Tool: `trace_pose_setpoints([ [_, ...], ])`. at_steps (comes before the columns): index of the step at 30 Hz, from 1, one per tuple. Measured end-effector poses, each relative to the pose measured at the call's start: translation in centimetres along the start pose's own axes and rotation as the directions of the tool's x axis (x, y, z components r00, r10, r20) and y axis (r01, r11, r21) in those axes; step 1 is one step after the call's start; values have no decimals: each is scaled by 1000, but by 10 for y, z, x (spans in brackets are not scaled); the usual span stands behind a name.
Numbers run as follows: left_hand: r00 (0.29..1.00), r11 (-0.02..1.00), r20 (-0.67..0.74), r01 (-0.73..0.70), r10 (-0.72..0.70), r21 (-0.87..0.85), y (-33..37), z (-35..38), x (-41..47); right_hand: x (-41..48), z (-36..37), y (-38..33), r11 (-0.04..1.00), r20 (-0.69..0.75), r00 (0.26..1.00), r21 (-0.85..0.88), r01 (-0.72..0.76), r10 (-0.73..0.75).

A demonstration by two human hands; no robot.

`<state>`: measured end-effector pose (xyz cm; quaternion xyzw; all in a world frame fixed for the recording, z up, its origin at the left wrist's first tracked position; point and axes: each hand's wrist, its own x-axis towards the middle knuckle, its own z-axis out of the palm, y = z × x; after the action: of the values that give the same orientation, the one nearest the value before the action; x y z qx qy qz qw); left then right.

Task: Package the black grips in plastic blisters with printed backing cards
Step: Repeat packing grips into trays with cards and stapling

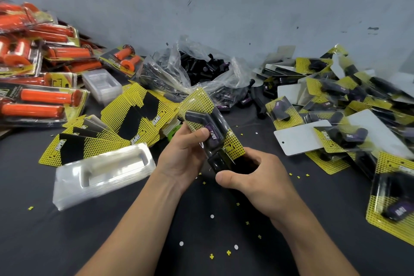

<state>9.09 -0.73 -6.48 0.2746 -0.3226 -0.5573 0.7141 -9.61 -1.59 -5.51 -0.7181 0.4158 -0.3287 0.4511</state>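
- Left hand (pixel 183 159): curled round pack (pixel 197 101), thumb pressed on the blister over black grip (pixel 197 117).
- Right hand (pixel 257 179): fingers curled, gripping the pack's lower end.
- Pack: tilted, held above dark table (pixel 134 231), between both hands.
- Left of hands: stacked empty blisters (pixel 100 177), fanned cards (pixel 125 119).
- Behind: bag of grips (pixel 174 67).
- Right: heap of finished packs (pixel 347 119).
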Motion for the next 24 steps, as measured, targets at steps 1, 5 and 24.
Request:
trace_pose_setpoints([
  [1, 1000, 1000, -4, 1, -1, 10, 0, 0, 0, 0, 0, 0, 1000, -3, 1000, 2, -3, 3],
  [5, 1000, 1000, 2, -6, 6, 25, 0, 2, -1, 1, 4, 1, 999, -60, 998, 35, -21, 23],
  [24, 981, 1000, -193, -6, 0, -29, -6, 9, 2, 15, -1, -6, 980, -2, 986, 112, -163, 165],
])
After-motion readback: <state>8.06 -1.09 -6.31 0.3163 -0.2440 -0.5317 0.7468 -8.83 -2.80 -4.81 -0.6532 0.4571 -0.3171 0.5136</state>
